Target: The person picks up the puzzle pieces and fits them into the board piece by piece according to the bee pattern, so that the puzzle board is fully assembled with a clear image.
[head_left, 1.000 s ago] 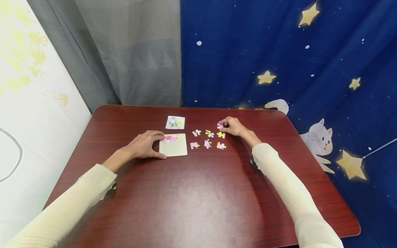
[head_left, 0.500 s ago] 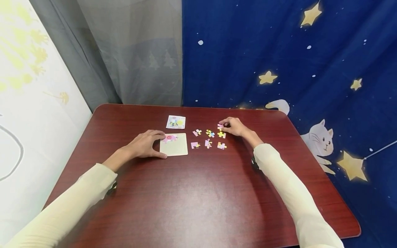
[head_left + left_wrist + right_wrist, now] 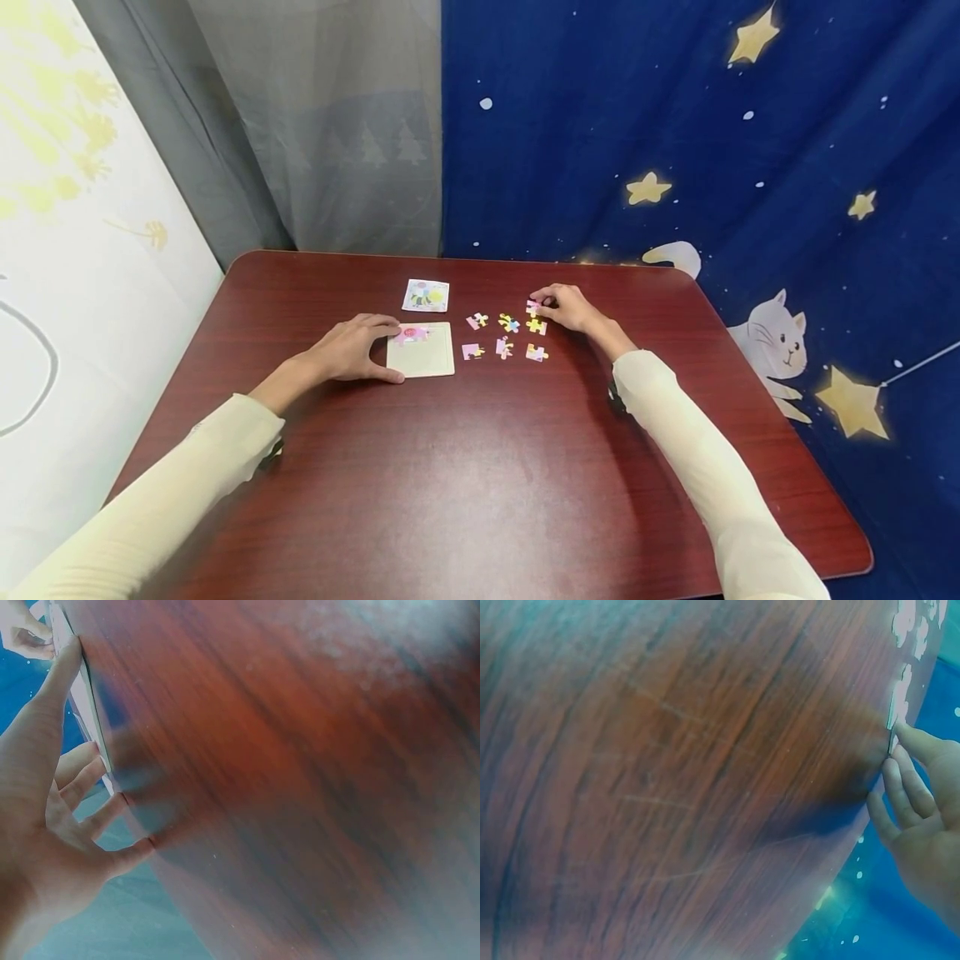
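At the left edge of a cream puzzle board [image 3: 422,362], my left hand [image 3: 351,348] holds it between the thumb at the near corner and the fingers at the far side. A joined pink section [image 3: 412,334] lies in the board's far-left part, partly behind the fingers. To the right, thumb and fingertips of my right hand [image 3: 570,308] pinch a pink jigsaw piece [image 3: 532,307], low over or on the table. Just nearer lies a yellow-and-pink piece [image 3: 537,327]. In the left wrist view, the thumb meets the thin board edge [image 3: 93,712] and the other fingers spread.
Several loose jigsaw pieces [image 3: 503,348] lie in two rough rows between the board and my right hand. Behind the board is a small picture card [image 3: 426,296] with a bee. The reddish-brown table [image 3: 450,483] ends at a blue starry curtain [image 3: 555,150].
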Motion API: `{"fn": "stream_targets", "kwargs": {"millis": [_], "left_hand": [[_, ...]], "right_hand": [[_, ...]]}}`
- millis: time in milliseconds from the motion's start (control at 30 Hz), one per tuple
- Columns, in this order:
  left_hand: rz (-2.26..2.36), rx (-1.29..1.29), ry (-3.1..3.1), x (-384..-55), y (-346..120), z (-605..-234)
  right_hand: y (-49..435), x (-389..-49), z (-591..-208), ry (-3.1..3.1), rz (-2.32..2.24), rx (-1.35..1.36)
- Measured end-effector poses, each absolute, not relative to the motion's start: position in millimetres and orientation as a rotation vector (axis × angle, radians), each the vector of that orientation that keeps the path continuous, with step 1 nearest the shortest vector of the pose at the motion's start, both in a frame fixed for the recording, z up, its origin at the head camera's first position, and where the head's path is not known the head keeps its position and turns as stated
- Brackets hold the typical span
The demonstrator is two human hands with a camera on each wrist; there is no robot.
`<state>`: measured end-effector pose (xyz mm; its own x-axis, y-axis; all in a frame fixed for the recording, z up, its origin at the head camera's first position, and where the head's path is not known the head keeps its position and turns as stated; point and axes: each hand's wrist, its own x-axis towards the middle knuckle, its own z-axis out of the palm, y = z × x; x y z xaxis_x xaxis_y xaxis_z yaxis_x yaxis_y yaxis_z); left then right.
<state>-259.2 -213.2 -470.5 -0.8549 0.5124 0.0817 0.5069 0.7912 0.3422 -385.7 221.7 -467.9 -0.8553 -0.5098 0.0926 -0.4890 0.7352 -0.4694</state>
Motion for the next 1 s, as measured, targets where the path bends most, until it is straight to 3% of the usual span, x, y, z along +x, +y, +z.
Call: {"fn": "stream_targets", "kwargs": {"millis": [1000], "left_hand": [[0.57, 0.839, 2.963, -258.1, -213.5, -470.9]], "right_hand": [[222.8, -387.0, -470.1, 2.882, -0.874, -1.038]]}}
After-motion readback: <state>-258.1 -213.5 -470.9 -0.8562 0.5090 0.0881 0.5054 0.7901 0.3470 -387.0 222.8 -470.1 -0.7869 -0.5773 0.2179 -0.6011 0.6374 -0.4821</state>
